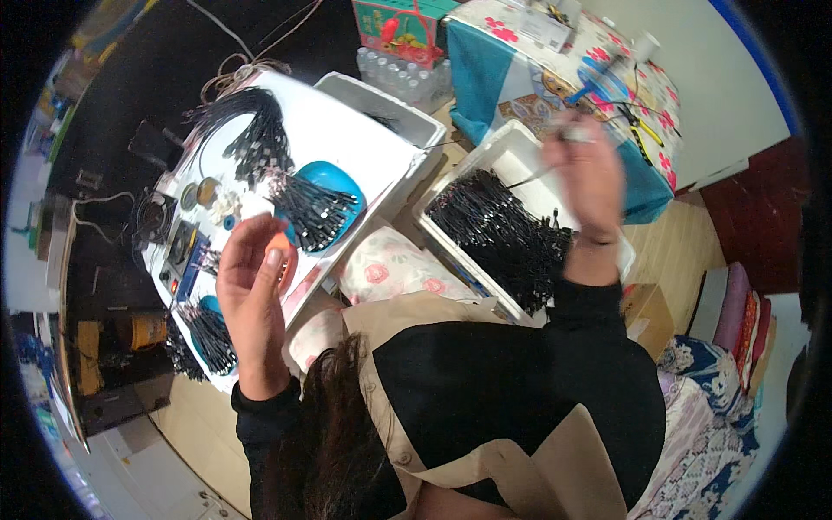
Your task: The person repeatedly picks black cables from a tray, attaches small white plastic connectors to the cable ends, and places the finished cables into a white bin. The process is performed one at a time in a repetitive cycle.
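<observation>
My left hand [253, 299] is raised over the near part of the white table, its fingers curled toward the thumb. An orange patch [278, 246] shows at the fingertips; I cannot make out whether it is worn or held. My right hand [591, 178] is smeared by motion above a white foam box [422, 211]. Thin dark cable runs to its pinched fingers, where a small pale bit also shows. In the box lies a thick heap of black cables [498, 234]. Bundled black cables [321, 212] with shiny ends rest in a blue tray [334, 176] on the table.
More cables [256, 130] lie across the white table [325, 121], with small round tins [206, 191] and a blue device [182, 247] by its left side. Yellow-handled pliers [646, 130] lie on a flowered cloth at right. Plastic bottles [399, 78] stand behind.
</observation>
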`<control>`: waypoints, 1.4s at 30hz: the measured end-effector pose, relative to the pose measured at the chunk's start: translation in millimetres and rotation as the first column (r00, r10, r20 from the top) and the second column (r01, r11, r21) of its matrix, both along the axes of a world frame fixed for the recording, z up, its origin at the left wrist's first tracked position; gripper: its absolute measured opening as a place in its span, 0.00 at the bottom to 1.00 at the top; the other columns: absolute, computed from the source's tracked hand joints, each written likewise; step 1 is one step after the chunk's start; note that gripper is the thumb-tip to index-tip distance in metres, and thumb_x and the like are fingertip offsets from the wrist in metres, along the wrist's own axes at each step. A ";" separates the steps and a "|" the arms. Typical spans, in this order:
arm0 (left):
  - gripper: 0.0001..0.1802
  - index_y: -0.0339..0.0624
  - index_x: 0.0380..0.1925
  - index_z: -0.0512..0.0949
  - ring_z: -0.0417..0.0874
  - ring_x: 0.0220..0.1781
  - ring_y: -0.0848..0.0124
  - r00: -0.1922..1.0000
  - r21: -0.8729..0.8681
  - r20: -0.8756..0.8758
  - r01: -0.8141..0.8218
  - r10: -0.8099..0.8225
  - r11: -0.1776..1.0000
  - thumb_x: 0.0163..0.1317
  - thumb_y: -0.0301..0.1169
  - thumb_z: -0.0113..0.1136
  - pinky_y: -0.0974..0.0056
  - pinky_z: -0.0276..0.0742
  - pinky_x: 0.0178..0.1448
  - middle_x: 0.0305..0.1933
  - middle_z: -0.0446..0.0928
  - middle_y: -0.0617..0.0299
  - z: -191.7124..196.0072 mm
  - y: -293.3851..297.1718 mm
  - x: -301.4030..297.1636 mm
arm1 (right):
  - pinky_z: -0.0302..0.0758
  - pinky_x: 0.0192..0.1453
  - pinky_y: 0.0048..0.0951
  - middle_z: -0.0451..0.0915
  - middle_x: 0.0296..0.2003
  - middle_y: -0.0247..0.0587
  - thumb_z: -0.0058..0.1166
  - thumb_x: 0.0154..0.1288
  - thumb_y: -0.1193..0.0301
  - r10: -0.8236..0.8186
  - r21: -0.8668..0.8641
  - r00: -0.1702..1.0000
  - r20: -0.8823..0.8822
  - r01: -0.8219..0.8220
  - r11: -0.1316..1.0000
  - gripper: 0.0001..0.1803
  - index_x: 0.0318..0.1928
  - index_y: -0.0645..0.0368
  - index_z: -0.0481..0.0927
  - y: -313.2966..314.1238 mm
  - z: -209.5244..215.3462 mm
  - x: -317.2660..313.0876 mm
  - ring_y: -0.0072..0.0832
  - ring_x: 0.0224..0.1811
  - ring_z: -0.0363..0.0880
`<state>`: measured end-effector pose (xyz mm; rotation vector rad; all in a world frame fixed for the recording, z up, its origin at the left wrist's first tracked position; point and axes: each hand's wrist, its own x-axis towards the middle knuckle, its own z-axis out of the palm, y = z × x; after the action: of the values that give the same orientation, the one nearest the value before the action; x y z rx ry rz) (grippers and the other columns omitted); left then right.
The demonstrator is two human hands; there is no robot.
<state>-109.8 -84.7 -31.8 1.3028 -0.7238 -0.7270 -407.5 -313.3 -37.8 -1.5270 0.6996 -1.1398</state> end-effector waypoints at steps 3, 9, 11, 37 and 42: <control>0.18 0.32 0.53 0.73 0.78 0.53 0.70 0.997 0.079 -0.057 0.052 -0.047 0.996 0.63 0.22 0.58 0.68 0.75 0.55 0.52 0.77 0.55 -23.0 15.7 12.0 | 0.65 0.42 0.18 0.73 0.34 0.32 0.39 0.75 0.68 -0.093 -0.197 0.991 -0.097 0.072 0.978 0.16 0.56 0.64 0.70 -8.2 12.6 -93.8 0.17 0.35 0.67; 0.11 0.32 0.45 0.77 0.79 0.41 0.76 0.986 0.231 -0.165 0.049 -0.011 0.972 0.63 0.22 0.58 0.73 0.73 0.44 0.41 0.80 0.60 -58.3 40.4 17.7 | 0.72 0.37 0.48 0.77 0.31 0.60 0.41 0.68 0.71 -0.384 -0.386 0.533 -0.753 0.115 0.915 0.09 0.44 0.63 0.69 -67.4 -112.2 -103.9 0.55 0.33 0.77; 0.11 0.32 0.44 0.77 0.78 0.39 0.76 0.981 0.250 -0.187 0.002 0.046 0.968 0.62 0.23 0.59 0.74 0.71 0.43 0.39 0.81 0.60 -61.3 48.8 16.6 | 0.71 0.40 0.57 0.78 0.33 0.65 0.39 0.68 0.71 -0.388 -0.387 0.392 -0.834 0.086 0.918 0.09 0.44 0.62 0.69 -85.1 -185.0 -75.3 0.59 0.37 0.78; 0.05 0.33 0.35 0.76 0.77 0.32 0.54 0.293 0.096 0.882 -0.879 0.369 0.468 0.59 0.22 0.57 0.57 0.73 0.38 0.31 0.74 0.50 -94.1 150.3 111.2 | 0.75 0.44 0.29 0.82 0.40 0.46 0.51 0.63 0.78 0.427 -0.379 0.637 -0.641 -0.748 0.545 0.12 0.47 0.63 0.78 -7.1 -31.5 306.1 0.33 0.41 0.82; 0.04 0.35 0.34 0.77 0.75 0.30 0.56 0.337 0.110 0.817 -0.888 0.468 0.447 0.58 0.21 0.57 0.57 0.71 0.36 0.29 0.72 0.52 -89.9 163.8 107.2 | 0.77 0.43 0.36 0.81 0.35 0.50 0.54 0.63 0.70 0.482 -0.257 0.450 -0.751 -0.873 0.415 0.11 0.42 0.64 0.79 41.1 -36.0 457.0 0.42 0.38 0.82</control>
<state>-2.6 79.2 -121.7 2.2953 -0.3773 0.4425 49.5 -272.2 -73.8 -2.4749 -0.1144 -0.1378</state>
